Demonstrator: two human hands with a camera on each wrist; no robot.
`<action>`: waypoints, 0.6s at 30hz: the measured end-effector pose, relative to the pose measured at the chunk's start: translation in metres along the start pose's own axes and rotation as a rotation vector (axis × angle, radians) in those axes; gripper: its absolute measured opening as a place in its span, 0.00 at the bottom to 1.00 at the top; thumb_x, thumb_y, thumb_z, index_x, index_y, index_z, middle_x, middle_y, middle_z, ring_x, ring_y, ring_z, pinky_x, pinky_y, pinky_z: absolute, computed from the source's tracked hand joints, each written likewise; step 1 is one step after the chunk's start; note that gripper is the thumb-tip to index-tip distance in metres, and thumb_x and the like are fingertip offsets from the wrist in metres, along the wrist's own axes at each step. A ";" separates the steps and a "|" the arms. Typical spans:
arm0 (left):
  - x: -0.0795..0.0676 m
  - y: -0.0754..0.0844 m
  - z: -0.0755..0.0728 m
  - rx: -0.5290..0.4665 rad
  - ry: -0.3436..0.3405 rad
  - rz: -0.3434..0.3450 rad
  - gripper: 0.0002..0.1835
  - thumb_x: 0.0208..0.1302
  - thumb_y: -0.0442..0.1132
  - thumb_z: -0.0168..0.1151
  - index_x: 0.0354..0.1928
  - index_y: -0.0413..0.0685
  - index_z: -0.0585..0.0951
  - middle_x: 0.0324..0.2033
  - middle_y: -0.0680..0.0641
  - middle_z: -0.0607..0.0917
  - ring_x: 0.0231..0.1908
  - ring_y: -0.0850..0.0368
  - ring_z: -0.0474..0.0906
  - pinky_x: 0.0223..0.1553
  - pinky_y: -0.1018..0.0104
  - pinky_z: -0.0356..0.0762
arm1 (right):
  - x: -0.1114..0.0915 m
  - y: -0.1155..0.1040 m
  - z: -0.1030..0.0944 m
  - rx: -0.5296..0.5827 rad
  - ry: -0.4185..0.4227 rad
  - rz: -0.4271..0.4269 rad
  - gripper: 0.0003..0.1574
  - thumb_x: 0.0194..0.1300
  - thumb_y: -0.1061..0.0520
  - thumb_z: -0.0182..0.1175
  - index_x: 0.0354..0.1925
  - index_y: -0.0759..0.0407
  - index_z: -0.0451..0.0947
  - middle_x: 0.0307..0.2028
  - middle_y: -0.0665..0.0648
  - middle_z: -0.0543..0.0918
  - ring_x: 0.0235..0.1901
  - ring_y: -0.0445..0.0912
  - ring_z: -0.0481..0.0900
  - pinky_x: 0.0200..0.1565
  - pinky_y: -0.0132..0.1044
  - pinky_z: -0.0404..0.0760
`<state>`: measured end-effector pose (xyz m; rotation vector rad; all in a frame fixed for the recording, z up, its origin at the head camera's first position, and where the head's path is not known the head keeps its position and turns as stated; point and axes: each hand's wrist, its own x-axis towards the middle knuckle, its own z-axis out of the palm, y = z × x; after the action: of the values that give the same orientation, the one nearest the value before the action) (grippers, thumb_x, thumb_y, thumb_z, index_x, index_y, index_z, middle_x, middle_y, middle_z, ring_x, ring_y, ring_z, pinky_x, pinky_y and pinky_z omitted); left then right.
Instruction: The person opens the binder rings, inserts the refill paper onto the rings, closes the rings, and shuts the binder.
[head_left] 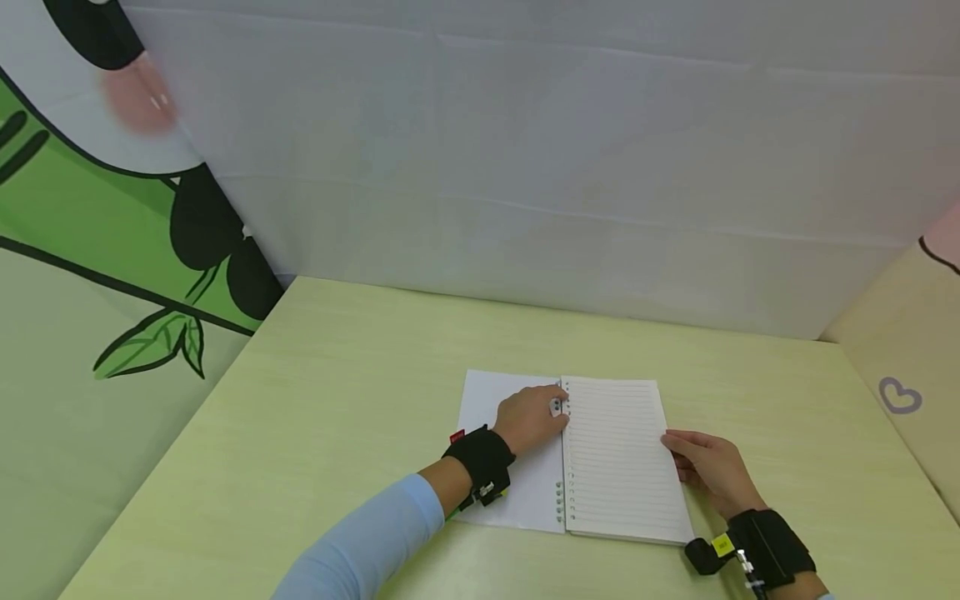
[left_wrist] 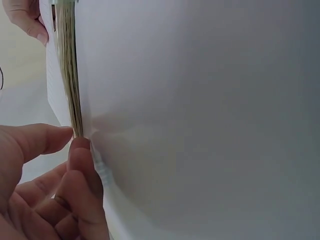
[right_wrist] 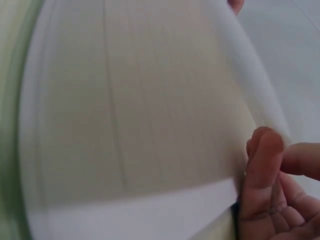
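A loose-leaf notebook lies spread on the table, its white inner cover point(head_left: 536, 492) to the left and a stack of lined pages point(head_left: 611, 467) to the right. Small pale green binder rings point(head_left: 559, 500) line the seam, partly covered by my left hand point(head_left: 531, 418). In the left wrist view, that hand's thumb and finger pinch the stack's inner edge point(left_wrist: 75, 107). My right hand point(head_left: 708, 467) holds the pages' outer edge between thumb and fingers. The right wrist view shows a lined sheet point(right_wrist: 165, 100) lifted and curving at those fingertips.
The pale yellow-green table point(head_left: 360, 358) extends around the notebook. Behind it hangs a white cloth point(head_left: 525, 167). A cartoon-printed panel point(head_left: 135, 333) borders the left side, and a beige panel with a heart point(head_left: 900, 396) borders the right.
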<state>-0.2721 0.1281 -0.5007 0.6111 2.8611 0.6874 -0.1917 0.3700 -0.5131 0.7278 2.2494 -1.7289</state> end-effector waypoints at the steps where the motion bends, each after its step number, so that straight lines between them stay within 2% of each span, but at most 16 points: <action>1: 0.000 0.000 0.001 0.002 -0.003 0.000 0.16 0.55 0.46 0.58 0.47 0.58 0.78 0.47 0.53 0.81 0.41 0.58 0.78 0.29 0.67 0.72 | 0.000 0.000 0.000 -0.001 0.000 0.001 0.37 0.55 0.45 0.58 0.56 0.68 0.66 0.27 0.44 0.78 0.27 0.37 0.74 0.30 0.28 0.74; 11: -0.004 -0.004 0.001 0.016 -0.034 0.006 0.17 0.54 0.45 0.57 0.48 0.57 0.78 0.47 0.52 0.80 0.41 0.56 0.78 0.29 0.65 0.71 | -0.007 0.004 0.005 -0.003 0.017 0.017 0.39 0.54 0.43 0.59 0.55 0.68 0.66 0.29 0.46 0.78 0.28 0.39 0.74 0.30 0.28 0.74; 18: -0.012 -0.006 0.001 0.033 -0.044 0.040 0.14 0.56 0.44 0.56 0.46 0.55 0.78 0.43 0.52 0.82 0.33 0.60 0.77 0.26 0.68 0.69 | -0.015 0.008 0.006 -0.004 0.026 0.020 0.38 0.55 0.44 0.59 0.55 0.67 0.66 0.29 0.46 0.78 0.28 0.39 0.74 0.31 0.28 0.76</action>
<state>-0.2634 0.1188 -0.5035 0.6816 2.8318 0.6254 -0.1757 0.3621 -0.5151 0.7744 2.2539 -1.7154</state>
